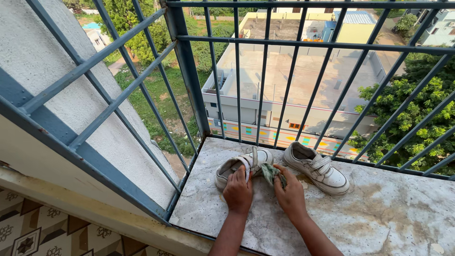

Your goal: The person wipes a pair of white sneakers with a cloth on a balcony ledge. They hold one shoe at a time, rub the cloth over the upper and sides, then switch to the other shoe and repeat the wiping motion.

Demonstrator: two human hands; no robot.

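Left hand (pixel 238 189) clamps down on the near shoe (pixel 242 166), which lies on its side near the ledge's (pixel 379 218) back-left corner; long axis slants left-front to right-back, toe toward the left edge. Right hand (pixel 290 194) pinches a green cloth (pixel 272 172) against that shoe; second shoe (pixel 318 168) sits upright just right, toe pointing right-front.

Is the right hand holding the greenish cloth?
Yes, the right hand grips the crumpled greenish cloth beside the shoe that the left hand steadies.
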